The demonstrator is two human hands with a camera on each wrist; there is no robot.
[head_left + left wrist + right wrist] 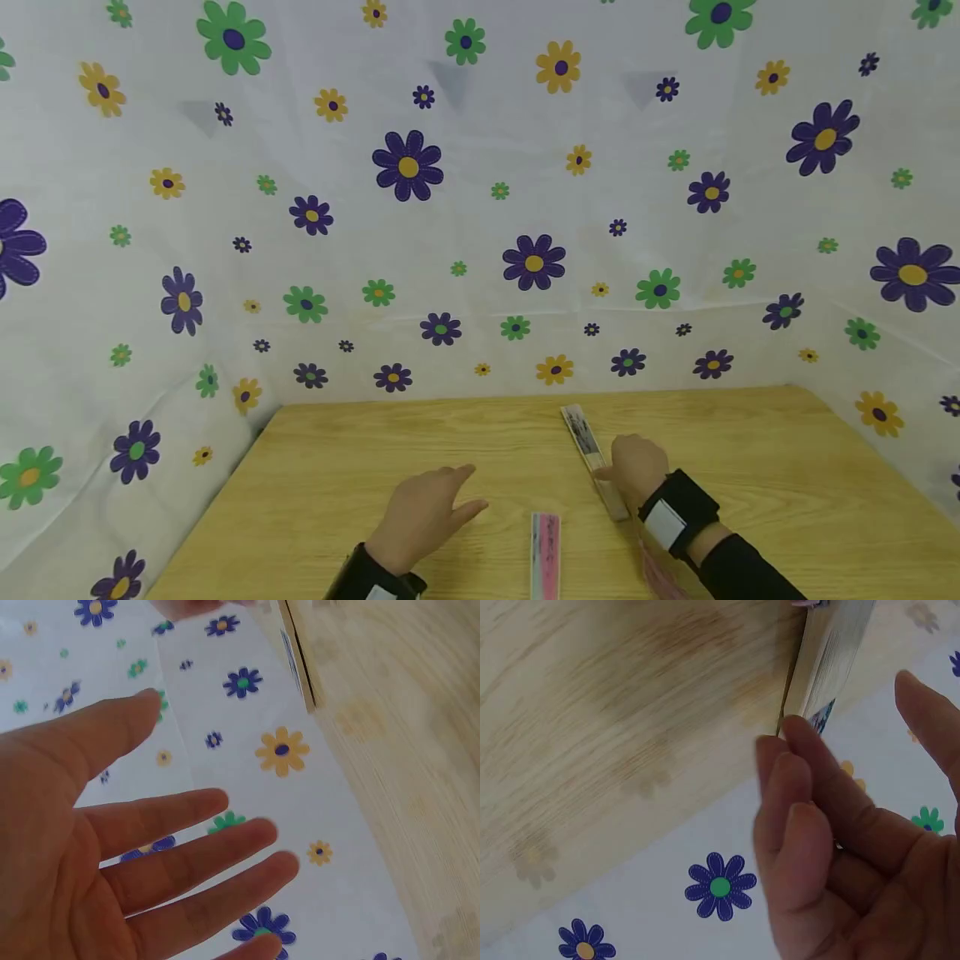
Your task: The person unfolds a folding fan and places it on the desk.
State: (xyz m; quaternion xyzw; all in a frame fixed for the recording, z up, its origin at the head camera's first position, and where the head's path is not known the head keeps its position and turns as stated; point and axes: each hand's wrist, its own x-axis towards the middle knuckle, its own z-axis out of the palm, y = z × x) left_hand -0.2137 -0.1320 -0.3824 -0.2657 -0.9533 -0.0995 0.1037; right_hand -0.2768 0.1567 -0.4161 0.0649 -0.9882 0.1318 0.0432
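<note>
A folded hand fan (pixel 592 458) lies slanting on the table, with dark printing on its far part and a pink tassel (pixel 658 575) at its near end. My right hand (pixel 639 467) is at the fan's right side, its thumb overlapping the fan in the head view. In the right wrist view the fingers are bent and spread from the thumb, fingertips right by the fan's pleated edge (pixel 832 660). My left hand (pixel 423 508) hovers over the table left of the fan, holding nothing; its fingers (pixel 202 877) are extended and the thumb stands apart.
A narrow pink-and-white printed strip-shaped box (pixel 546 554) lies on the wooden table (pixel 360 442) between the hands, near the bottom of the head view. White cloth (pixel 465 225) with coloured flowers encloses the back and both sides.
</note>
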